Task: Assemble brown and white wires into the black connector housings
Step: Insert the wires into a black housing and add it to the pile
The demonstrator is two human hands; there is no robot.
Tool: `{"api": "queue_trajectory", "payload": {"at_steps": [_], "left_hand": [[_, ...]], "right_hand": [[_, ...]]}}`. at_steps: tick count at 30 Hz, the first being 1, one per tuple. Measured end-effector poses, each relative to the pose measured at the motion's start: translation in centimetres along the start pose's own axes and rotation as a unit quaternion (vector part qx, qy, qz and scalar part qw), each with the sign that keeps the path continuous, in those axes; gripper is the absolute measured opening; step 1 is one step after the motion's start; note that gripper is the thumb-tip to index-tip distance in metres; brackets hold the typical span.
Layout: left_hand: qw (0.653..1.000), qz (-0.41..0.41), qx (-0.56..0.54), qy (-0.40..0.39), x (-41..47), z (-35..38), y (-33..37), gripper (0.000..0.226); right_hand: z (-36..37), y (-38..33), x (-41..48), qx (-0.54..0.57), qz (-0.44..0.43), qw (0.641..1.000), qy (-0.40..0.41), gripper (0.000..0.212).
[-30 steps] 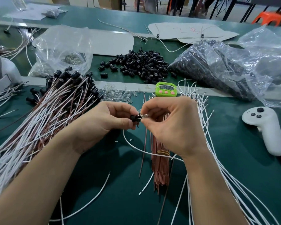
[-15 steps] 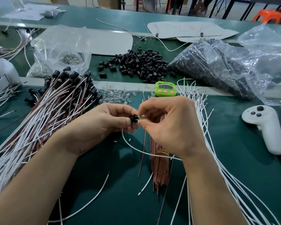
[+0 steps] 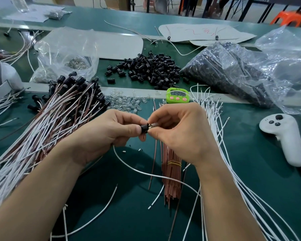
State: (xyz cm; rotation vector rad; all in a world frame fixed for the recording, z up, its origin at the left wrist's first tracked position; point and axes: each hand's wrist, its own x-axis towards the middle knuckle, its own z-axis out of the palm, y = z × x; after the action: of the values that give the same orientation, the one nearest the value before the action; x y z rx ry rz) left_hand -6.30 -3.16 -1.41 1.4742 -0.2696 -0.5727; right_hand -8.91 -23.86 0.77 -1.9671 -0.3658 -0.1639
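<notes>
A black connector housing (image 3: 144, 128) is held above the green mat (image 3: 129, 223), pinched between the thumb and curled fingers of the left hand (image 3: 101, 134). The right hand (image 3: 182, 134) pinches a small clear piece (image 3: 153, 125) against the housing's right end. A white wire (image 3: 146, 173) loops down from under the left hand. The right hand hides the upper ends of the brown wire bundle (image 3: 171, 180). Behind it lie a green timer (image 3: 178, 95) and a heap of loose housings (image 3: 151, 68).
</notes>
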Motion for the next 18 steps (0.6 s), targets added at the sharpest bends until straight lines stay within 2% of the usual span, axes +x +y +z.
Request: {"api": "queue_trajectory", "payload": {"at_steps": [6,11,18], "left_hand": [[1.000,-0.003,-0.012,0.025,0.2,0.2,0.3,0.016],[0.999,-0.020,-0.042,0.025,0.4,0.2,0.3,0.020],[0.999,-0.003,-0.037,0.022,0.5,0.6,-0.2,0.012]], "right_hand": [[-0.9,0.3,0.2,0.122,0.046,0.990,-0.051,0.024],[-1.1,0.4,0.2,0.251,0.130,0.958,-0.053,0.009],[-1.0,0.4,0.1,0.313,0.188,0.928,-0.071,0.017]]}}
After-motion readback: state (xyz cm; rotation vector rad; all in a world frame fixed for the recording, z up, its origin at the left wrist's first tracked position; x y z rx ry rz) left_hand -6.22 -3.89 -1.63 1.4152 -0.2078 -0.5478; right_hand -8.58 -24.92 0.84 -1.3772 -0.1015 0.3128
